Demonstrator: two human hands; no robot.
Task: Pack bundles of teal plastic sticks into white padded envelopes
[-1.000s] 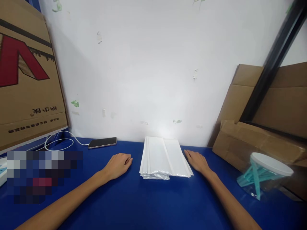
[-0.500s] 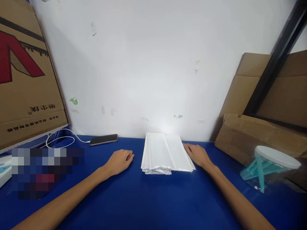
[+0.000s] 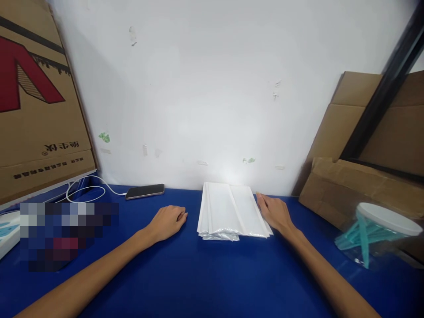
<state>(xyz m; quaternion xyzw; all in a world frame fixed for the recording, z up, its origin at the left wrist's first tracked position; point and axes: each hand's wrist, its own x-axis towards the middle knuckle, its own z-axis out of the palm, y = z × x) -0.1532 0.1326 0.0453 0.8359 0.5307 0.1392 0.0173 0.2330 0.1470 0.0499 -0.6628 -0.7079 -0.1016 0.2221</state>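
Note:
A stack of white plastic bags [image 3: 232, 210] lies flat on the blue table [image 3: 205, 278], against the white wall. My left hand [image 3: 167, 219] rests palm down on the table just left of the stack, its fingers loosely curled and holding nothing. My right hand [image 3: 273, 212] lies flat with its fingers stretched along the stack's right edge, touching it.
A phone [image 3: 145, 191] with a white cable [image 3: 86, 188] lies at the back left. A large cardboard box [image 3: 36, 101] stands at the left. At the right are flattened cardboard [image 3: 357, 185] and a clear jar [image 3: 377, 238] with a white lid and teal sticks inside.
The view has shifted slightly. My right hand has moved up along the stack's right edge and closer to it. My left hand has barely moved.

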